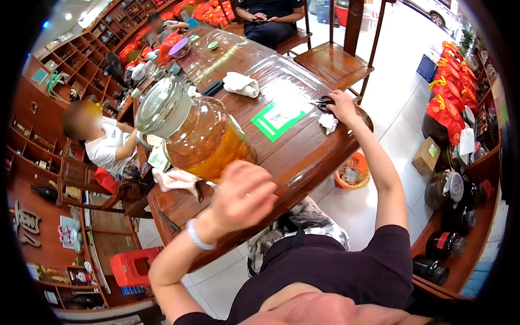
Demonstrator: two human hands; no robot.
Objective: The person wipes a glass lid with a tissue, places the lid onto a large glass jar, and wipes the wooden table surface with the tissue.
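Observation:
My left hand (244,196) is raised in front of the big glass jar (208,135), its fingers curled; whether anything is inside them is hidden. The jar has a glass lid (162,105) and holds amber liquid with orange-yellow pieces. On the right, my right hand (342,107) rests at the table's edge with its fingers at the handles of black scissors (325,103). Just below the scissors lies a crumpled white tissue (328,123). A green-framed code card (278,118) lies flat left of them.
The wooden table (292,157) also bears a rolled white towel (241,85) and a pink cloth (176,181). An orange bin (352,172) stands below its right edge. One person (111,138) sits at the left, another (271,21) at the far side. A red stool (130,268) stands lower left.

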